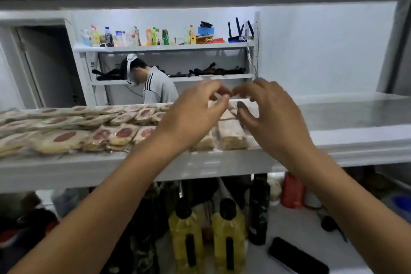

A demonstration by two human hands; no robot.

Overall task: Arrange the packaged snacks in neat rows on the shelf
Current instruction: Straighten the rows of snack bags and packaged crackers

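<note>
Shelf is bare right of the snack rows, front edge open. Left hand and right hand hover at the rows' right end, fingers curled narrow above a clear-wrapped brown snack pack. Grip on the wrapper is too blurred to tell.

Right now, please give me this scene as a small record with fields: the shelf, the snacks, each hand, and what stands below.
shelf: white shelf, snacks on its left and middle part
snacks: flat packets with red labels in rows at left; brown packets under the hands
left hand: raised over the brown packets, fingers curled, tips near the other hand
right hand: the same, facing it
held: perhaps a clear wrapper between the fingertips; too blurred to tell
below: yellow bottles, black phone
</note>
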